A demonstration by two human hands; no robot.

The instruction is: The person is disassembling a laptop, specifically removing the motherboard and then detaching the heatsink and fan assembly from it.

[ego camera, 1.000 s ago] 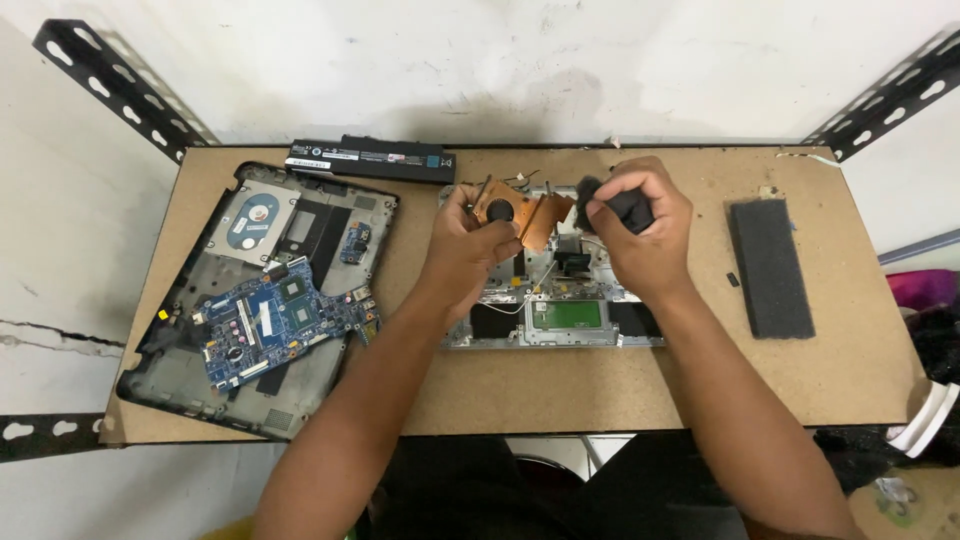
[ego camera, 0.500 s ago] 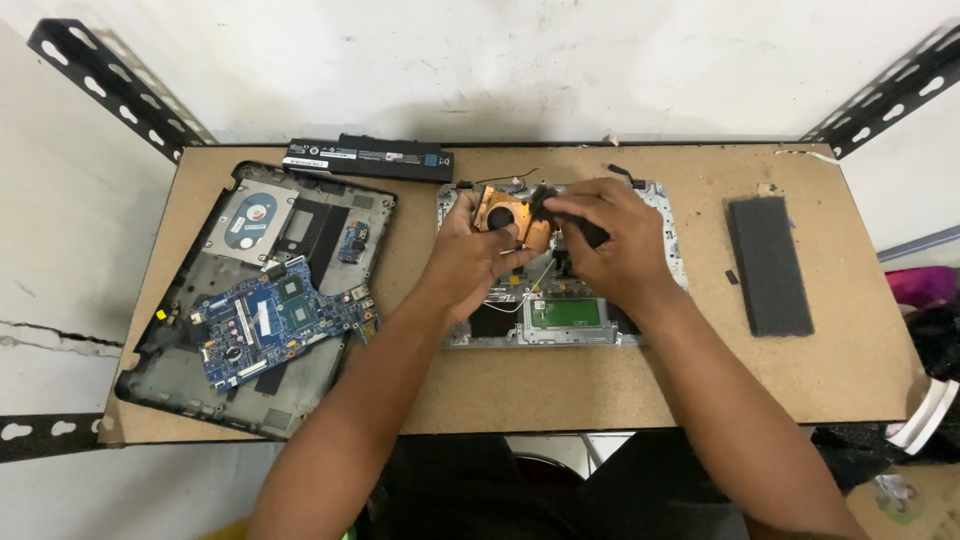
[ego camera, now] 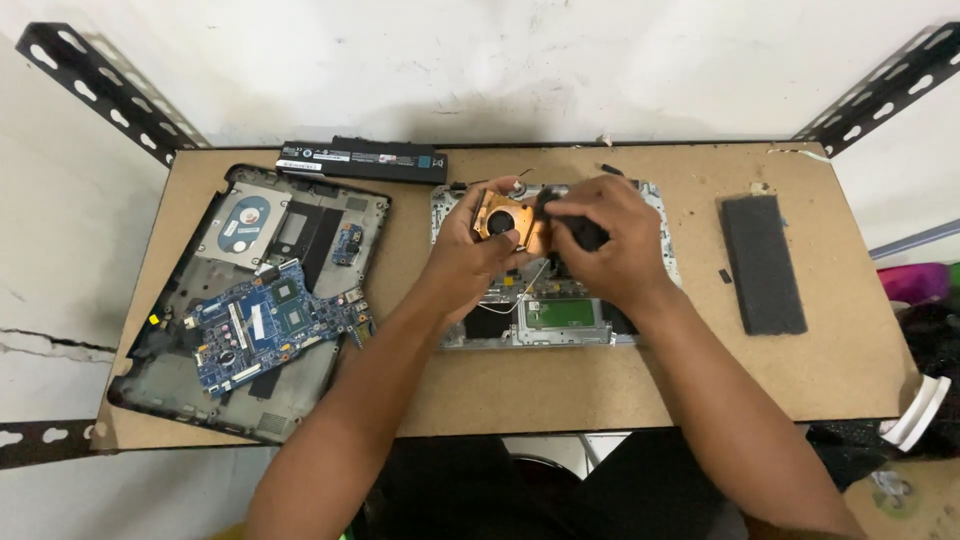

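Brown fibreboard forms the worktable (ego camera: pixel 620 400), set against a white wall with black perforated braces in the upper corners of the frame. At centre, slightly above the middle, a silver laptop palmrest shell (ego camera: pixel 560 320) lies flat with its green touchpad board showing near its lower edge. Over its upper part the left hand (ego camera: pixel 470 255) holds a copper cooling fan assembly (ego camera: pixel 510 220): a flat orange-copper plate with a round dark fan opening, tilted a little, fingers curled around its left and lower edges. The right hand (ego camera: pixel 610 245) is closed around a dark, rounded tool handle (ego camera: pixel 582 232), probably a screwdriver, though its tip is hidden; it sits just beside the copper plate's right end. At left of the frame an opened dark laptop base (ego camera: pixel 180 370) holds a blue motherboard (ego camera: pixel 270 325) and a round silver drive. A long black battery (ego camera: pixel 362 160) lies along the table's upper edge, and a dark rectangular pad (ego camera: pixel 763 263) rests at right.
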